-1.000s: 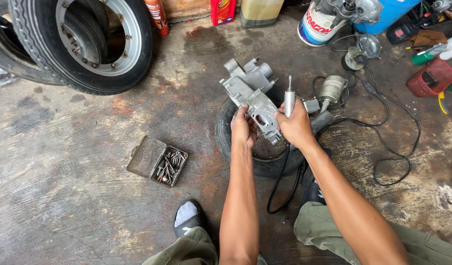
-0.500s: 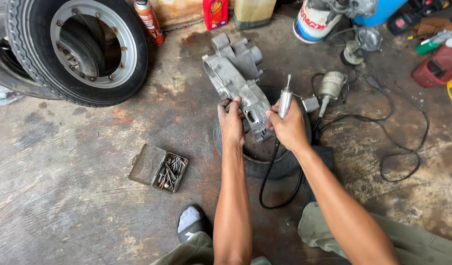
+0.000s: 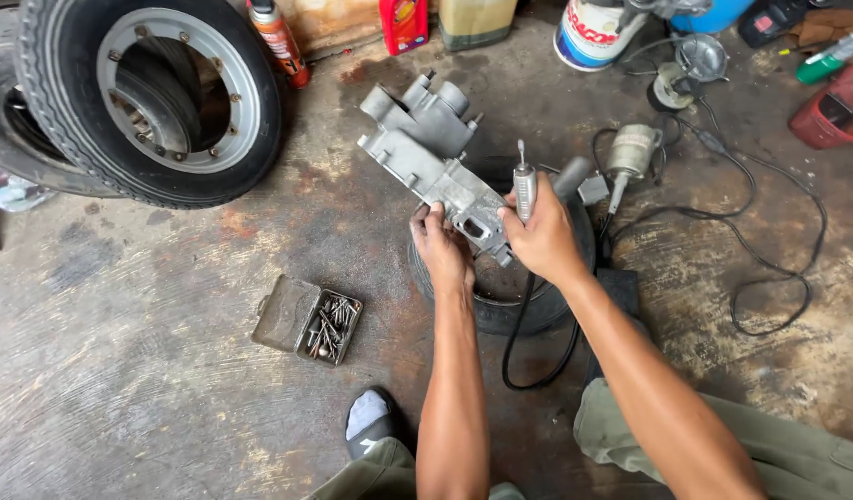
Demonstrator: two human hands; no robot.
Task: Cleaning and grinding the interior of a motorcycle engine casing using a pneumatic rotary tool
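Seen from above, a person sits on a stained concrete floor [image 3: 121, 370] in a workshop, both bare forearms reaching forward. The left hand [image 3: 442, 248] closes its grip on the near end of a grey cast-metal housing [image 3: 435, 162], fingers curled over its edge. The right hand [image 3: 540, 236] is wrapped shut around a slim metal rotary tool [image 3: 524, 190], held upright with its tip pointing up, while also pressing against the housing's right side. A black cable [image 3: 528, 343] runs down from the tool toward the person's lap.

The housing rests tilted on a small black tyre [image 3: 500, 296] lying flat on the floor, its bulkier end pointing away toward the upper left. Compared with a second ago, the housing reaches farther up and to the left and looks larger, and both hands sit a little lower on it; the head has also moved in, so part of that shift is the camera's. The tool is apart from the metal at its tip, so no grinding appears to be under way.

To the left lies an open metal tin of bits [image 3: 308, 321]. A large truck wheel [image 3: 153, 93] leans at the upper left.
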